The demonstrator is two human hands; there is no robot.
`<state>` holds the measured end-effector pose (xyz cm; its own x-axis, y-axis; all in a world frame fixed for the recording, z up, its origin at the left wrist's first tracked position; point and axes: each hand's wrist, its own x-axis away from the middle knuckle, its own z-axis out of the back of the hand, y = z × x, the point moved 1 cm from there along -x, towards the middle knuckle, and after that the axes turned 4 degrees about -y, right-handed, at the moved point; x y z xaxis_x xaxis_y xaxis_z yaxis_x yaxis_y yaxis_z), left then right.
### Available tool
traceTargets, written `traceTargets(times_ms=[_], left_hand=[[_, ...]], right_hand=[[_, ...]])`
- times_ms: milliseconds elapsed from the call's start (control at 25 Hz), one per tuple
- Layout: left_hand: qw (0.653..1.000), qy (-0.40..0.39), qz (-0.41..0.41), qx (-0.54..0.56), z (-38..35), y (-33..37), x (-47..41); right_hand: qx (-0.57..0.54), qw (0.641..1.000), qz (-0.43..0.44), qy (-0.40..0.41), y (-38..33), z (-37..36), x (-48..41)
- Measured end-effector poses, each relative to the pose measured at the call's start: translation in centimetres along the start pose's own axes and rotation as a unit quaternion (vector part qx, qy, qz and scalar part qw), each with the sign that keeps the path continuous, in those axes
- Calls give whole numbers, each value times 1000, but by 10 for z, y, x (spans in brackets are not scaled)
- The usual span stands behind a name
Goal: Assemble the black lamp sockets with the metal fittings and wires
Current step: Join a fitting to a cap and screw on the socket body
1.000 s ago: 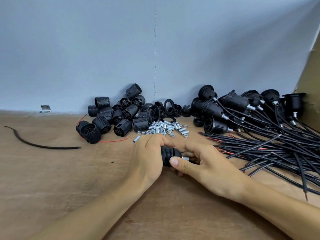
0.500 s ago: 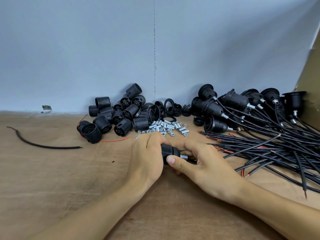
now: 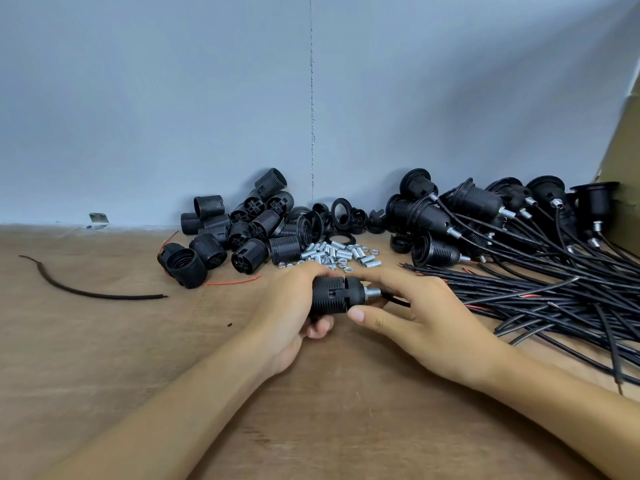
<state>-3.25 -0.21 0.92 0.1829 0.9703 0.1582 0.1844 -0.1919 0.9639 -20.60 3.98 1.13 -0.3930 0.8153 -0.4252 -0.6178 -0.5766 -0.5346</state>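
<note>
A black ribbed lamp socket (image 3: 332, 295) lies sideways just above the wooden table, gripped around its left half by my left hand (image 3: 291, 306). A threaded metal fitting (image 3: 372, 292) sticks out of its right end, and a black wire (image 3: 396, 301) runs out of the fitting under my right palm. My right hand (image 3: 415, 317) holds the socket's cap end, index finger over the top and thumb below. A heap of loose black socket bodies (image 3: 242, 230) lies behind, to the left. Small metal fittings and nuts (image 3: 332, 254) are scattered just beyond my hands.
Finished sockets with wires (image 3: 485, 216) are piled at the back right, their black leads (image 3: 554, 299) fanned over the table to the right edge. Black rings (image 3: 343, 213) lie against the blue-grey wall. A loose black wire piece (image 3: 93, 291) lies at the left. A cardboard panel (image 3: 623, 161) stands far right.
My left hand has rolled back, exposing much more of the socket body. My right thumb has dropped below the cap, and the metal fitting now shows clearly.
</note>
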Motion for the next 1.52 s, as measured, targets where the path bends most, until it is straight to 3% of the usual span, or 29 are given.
traceTargets(times_ms=[160, 400, 600, 920, 1080, 1360, 1520], left_hand=[[999, -29, 3, -21, -1, 0, 3], [985, 4, -104, -135, -7, -1, 11], [946, 42, -204, -248, -5, -6, 11], [907, 62, -312, -276, -4, -8, 15], [902, 34, -314, -295, -2, -9, 16], [894, 15, -209, -396, -2, -2, 15], [920, -11, -176, -350, -6, -5, 14]], right_hand=[[28, 999, 22, 11, 2, 0, 1], [-15, 1000, 4, 15, 1, -4, 4], [-30, 999, 1, 20, -4, -6, 9], [-62, 998, 2, 21, -8, -5, 11], [-35, 999, 25, 17, -5, -5, 9], [46, 998, 33, 9, 1, -3, 8], [70, 997, 40, 9, 0, -4, 9]])
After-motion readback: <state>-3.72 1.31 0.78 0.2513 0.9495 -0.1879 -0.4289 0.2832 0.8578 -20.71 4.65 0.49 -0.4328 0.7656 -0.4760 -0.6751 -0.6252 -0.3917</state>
